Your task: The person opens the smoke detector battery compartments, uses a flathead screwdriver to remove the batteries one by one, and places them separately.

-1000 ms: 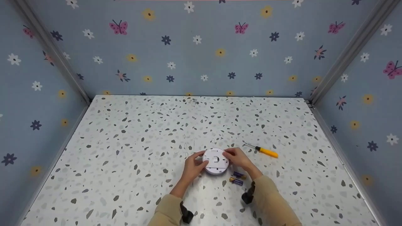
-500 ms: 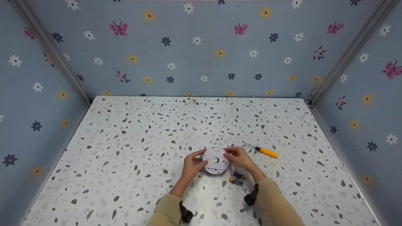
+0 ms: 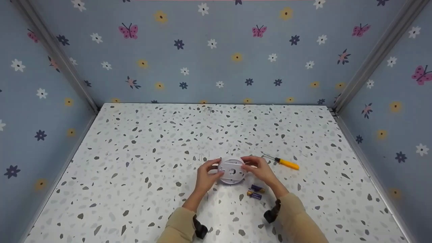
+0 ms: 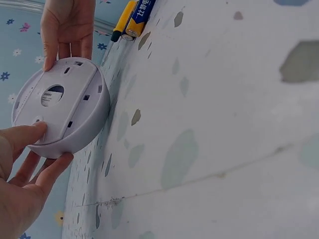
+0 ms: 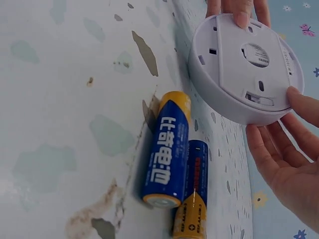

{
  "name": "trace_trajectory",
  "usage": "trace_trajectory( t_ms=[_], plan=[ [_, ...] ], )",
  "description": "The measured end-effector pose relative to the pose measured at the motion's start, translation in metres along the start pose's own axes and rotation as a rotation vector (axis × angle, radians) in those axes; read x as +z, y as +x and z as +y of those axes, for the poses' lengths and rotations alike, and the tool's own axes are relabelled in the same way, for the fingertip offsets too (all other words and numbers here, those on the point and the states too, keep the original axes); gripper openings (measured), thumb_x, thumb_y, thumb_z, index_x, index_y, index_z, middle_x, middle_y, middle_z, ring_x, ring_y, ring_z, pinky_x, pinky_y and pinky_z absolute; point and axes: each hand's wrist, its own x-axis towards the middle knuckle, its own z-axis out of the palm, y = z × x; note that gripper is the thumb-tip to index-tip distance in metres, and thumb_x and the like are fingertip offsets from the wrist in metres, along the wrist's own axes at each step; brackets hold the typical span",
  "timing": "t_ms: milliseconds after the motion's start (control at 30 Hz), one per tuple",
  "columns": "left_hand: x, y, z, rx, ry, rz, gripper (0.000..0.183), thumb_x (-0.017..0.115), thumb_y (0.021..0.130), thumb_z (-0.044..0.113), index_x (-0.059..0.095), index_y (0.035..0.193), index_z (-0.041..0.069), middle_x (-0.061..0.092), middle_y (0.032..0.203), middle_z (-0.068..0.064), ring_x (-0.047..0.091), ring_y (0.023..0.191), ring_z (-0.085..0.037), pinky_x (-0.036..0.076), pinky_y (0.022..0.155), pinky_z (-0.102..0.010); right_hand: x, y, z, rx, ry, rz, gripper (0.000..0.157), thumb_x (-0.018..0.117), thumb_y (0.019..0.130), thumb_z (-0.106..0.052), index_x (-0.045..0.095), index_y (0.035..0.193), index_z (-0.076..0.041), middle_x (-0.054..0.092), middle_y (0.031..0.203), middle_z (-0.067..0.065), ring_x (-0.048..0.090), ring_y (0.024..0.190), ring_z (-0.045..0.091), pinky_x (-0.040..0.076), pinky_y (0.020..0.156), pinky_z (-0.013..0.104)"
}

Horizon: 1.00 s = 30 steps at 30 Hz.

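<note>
Between both hands is a round white smoke alarm (image 3: pixel 229 177), its back face turned up. In the right wrist view, the flat plate (image 5: pixel 233 64) on that face has two straight edges, several slots and a round hole with a printed label (image 5: pixel 257 55) inside. My left hand (image 3: pixel 206 175) grips the left side, thumb on the plate and fingers under the rim. From the right, my right hand (image 3: pixel 260 168) holds the opposite side; its thumb presses near the plate's edge, and its other fingers curl beneath the casing.
Two blue and yellow batteries lie side by side near my right wrist, one battery (image 5: pixel 167 149) in front of the other battery (image 5: pixel 198 181). Further right lies a screwdriver (image 3: pixel 287 164) with a yellow handle. Patterned walls (image 3: pixel 216 50) enclose the speckled tabletop (image 3: pixel 152 135).
A straight band now shows across the far side of the alarm's back, where earlier one line lay on the near side. My right hand and wrist have shifted slightly right.
</note>
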Motion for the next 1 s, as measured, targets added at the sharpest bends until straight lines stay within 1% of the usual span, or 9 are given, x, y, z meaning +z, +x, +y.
trace_trajectory(
  t_ms=[133, 267, 367, 500, 600, 800, 900, 933, 1000],
  plan=[
    [0.001, 0.001, 0.001, 0.025, 0.023, 0.017, 0.04, 0.064, 0.07, -0.016, 0.054, 0.108, -0.014, 0.053, 0.106, -0.028, 0.055, 0.091, -0.039, 0.05, 0.073, -0.041, 0.0, -0.003, -0.005, -0.044, 0.016, 0.004, 0.032, 0.062, 0.081, -0.002, 0.056, 0.111, 0.007, 0.059, 0.104, 0.018, 0.054, 0.096, 0.029, 0.047, 0.079, 0.034],
    [0.002, 0.001, 0.001, 0.043, 0.047, 0.035, 0.039, 0.065, 0.069, -0.016, 0.055, 0.107, -0.014, 0.054, 0.105, -0.026, 0.055, 0.092, -0.038, 0.05, 0.074, -0.042, 0.0, -0.004, -0.003, -0.074, 0.034, 0.007, 0.031, 0.063, 0.08, -0.001, 0.057, 0.109, 0.006, 0.06, 0.104, 0.017, 0.055, 0.097, 0.029, 0.046, 0.083, 0.036],
    [0.003, 0.001, 0.001, 0.044, 0.065, 0.046, 0.039, 0.066, 0.068, -0.015, 0.056, 0.106, -0.013, 0.055, 0.104, -0.025, 0.055, 0.093, -0.037, 0.05, 0.075, -0.04, -0.001, -0.004, -0.001, -0.079, 0.056, 0.003, 0.031, 0.063, 0.079, -0.001, 0.057, 0.11, 0.005, 0.059, 0.104, 0.016, 0.055, 0.097, 0.028, 0.047, 0.082, 0.035],
    [0.004, 0.001, 0.001, 0.046, 0.078, 0.061, 0.039, 0.065, 0.068, -0.016, 0.056, 0.106, -0.012, 0.056, 0.102, -0.023, 0.054, 0.094, -0.036, 0.05, 0.076, -0.04, -0.001, -0.006, 0.001, -0.107, 0.084, -0.005, 0.032, 0.064, 0.079, 0.0, 0.057, 0.11, 0.006, 0.059, 0.105, 0.017, 0.054, 0.098, 0.027, 0.047, 0.083, 0.034],
    [0.004, 0.001, 0.001, 0.037, 0.071, 0.07, 0.038, 0.065, 0.068, -0.017, 0.057, 0.104, -0.011, 0.056, 0.101, -0.022, 0.054, 0.094, -0.034, 0.049, 0.077, -0.039, -0.001, -0.008, 0.002, -0.122, 0.093, -0.004, 0.033, 0.064, 0.078, 0.001, 0.057, 0.11, 0.005, 0.058, 0.105, 0.017, 0.054, 0.098, 0.027, 0.047, 0.083, 0.034],
    [0.004, -0.001, 0.0, 0.026, 0.05, 0.072, 0.034, 0.064, 0.068, -0.017, 0.057, 0.101, -0.012, 0.056, 0.1, -0.023, 0.054, 0.094, -0.035, 0.05, 0.077, -0.036, 0.001, -0.01, 0.008, -0.113, 0.089, 0.022, 0.033, 0.067, 0.076, -0.001, 0.059, 0.108, 0.001, 0.059, 0.104, 0.013, 0.054, 0.098, 0.026, 0.047, 0.083, 0.031],
    [0.004, -0.001, 0.0, 0.018, 0.05, 0.074, 0.034, 0.064, 0.068, -0.017, 0.056, 0.101, -0.013, 0.055, 0.1, -0.024, 0.054, 0.095, -0.035, 0.05, 0.077, -0.036, 0.001, -0.012, 0.01, -0.13, 0.095, 0.036, 0.034, 0.068, 0.075, -0.001, 0.06, 0.108, 0.002, 0.059, 0.104, 0.013, 0.054, 0.098, 0.026, 0.047, 0.083, 0.033],
    [0.004, -0.002, 0.001, 0.015, 0.053, 0.074, 0.034, 0.064, 0.068, -0.017, 0.056, 0.101, -0.013, 0.055, 0.1, -0.024, 0.054, 0.095, -0.036, 0.049, 0.077, -0.037, 0.002, -0.014, 0.007, -0.137, 0.101, 0.04, 0.034, 0.067, 0.075, 0.001, 0.059, 0.108, 0.004, 0.059, 0.104, 0.015, 0.054, 0.098, 0.027, 0.046, 0.084, 0.036],
    [0.004, -0.002, 0.002, 0.009, 0.057, 0.073, 0.034, 0.064, 0.069, -0.016, 0.056, 0.102, -0.013, 0.055, 0.101, -0.024, 0.054, 0.096, -0.036, 0.049, 0.078, -0.037, 0.002, -0.015, 0.008, -0.163, 0.118, 0.047, 0.034, 0.067, 0.075, 0.002, 0.059, 0.107, 0.006, 0.058, 0.104, 0.017, 0.054, 0.098, 0.029, 0.045, 0.085, 0.041]
  ],
)
